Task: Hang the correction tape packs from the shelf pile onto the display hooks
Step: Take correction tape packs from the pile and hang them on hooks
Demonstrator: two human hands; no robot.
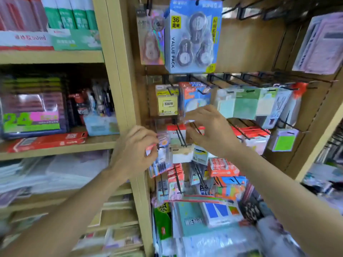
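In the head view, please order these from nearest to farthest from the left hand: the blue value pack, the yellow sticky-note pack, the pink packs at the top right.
1. yellow sticky-note pack, just above the left hand.
2. blue value pack, higher, at top centre.
3. pink packs, far upper right.

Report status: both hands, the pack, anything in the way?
Left grip pinches blister pack by its top edge. Right grip pinches clear item, too blurred to name. Black hook between them holds red-topped packs.
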